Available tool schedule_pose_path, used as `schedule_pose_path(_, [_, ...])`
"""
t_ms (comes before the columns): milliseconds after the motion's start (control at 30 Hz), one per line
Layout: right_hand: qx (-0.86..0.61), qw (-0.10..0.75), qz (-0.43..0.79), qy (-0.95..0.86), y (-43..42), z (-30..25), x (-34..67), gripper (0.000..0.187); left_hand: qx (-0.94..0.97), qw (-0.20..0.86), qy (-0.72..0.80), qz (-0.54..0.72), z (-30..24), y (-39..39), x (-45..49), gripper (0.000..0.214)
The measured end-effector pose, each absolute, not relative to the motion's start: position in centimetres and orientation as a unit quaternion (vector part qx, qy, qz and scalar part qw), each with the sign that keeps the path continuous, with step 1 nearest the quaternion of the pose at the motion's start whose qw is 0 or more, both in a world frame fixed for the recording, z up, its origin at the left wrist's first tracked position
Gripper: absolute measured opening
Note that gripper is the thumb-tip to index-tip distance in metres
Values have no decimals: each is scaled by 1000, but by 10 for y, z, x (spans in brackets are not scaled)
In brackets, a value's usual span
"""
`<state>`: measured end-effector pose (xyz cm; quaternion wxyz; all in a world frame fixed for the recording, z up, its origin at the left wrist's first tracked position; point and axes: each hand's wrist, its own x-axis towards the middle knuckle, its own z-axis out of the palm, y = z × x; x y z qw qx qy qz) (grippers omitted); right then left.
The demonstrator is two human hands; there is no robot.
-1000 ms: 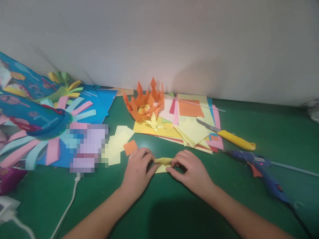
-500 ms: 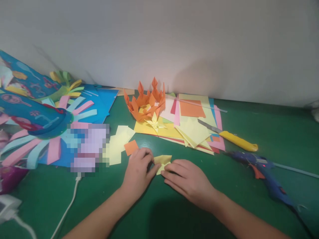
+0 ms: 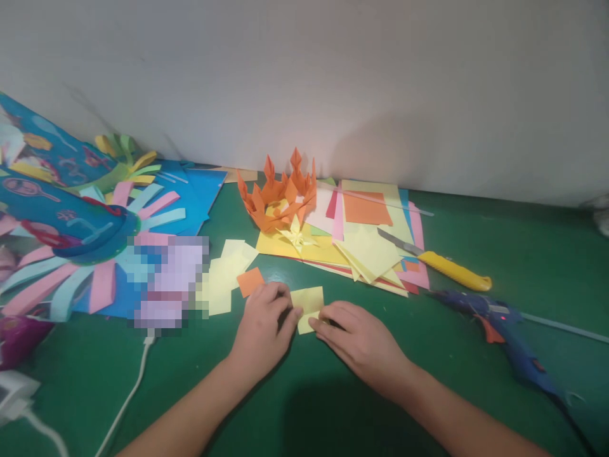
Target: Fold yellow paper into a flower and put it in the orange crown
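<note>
A small pale yellow paper piece (image 3: 308, 304) lies on the green table (image 3: 200, 374) between my hands, partly unfolded into a flat rectangle. My left hand (image 3: 264, 327) has its fingers curled and pinches the paper's left edge. From the right, my right hand (image 3: 358, 341) presses its fingertips on the paper's lower right corner. A small orange paper square (image 3: 250, 281) lies just above my left hand, beside several pale yellow squares (image 3: 223, 273).
An orange folded-paper crown (image 3: 278, 193) stands on a pile of coloured sheets (image 3: 366, 238). A yellow-handled knife (image 3: 440, 263) and a blue glue gun (image 3: 499, 330) lie to the right. Blue, pink and yellow paper crafts (image 3: 80, 235) fill the left. A white cable (image 3: 128, 400) runs at lower left.
The yellow paper has opened from a narrow folded strip into a flatter rectangle. My right hand has slid left and lower onto its corner. My left hand has stayed in place.
</note>
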<state>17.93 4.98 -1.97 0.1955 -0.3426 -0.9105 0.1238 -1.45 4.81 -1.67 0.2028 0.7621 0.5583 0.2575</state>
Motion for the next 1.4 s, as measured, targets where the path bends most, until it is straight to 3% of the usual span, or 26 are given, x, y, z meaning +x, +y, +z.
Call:
schedule_pose_path(833, [-321,212,141,-912,51,-21,184,25,768,223,546,250,-16,48,-15,2])
schedule_pose_path(1000, [-378,197,119,-897,49,-18,184,27,765,229,548,248,-15,48,-15,3])
schedule_pose_path(1400, [-357,210,126,-901,50,-21,183,24,767,231,540,258,-14,48,-14,6])
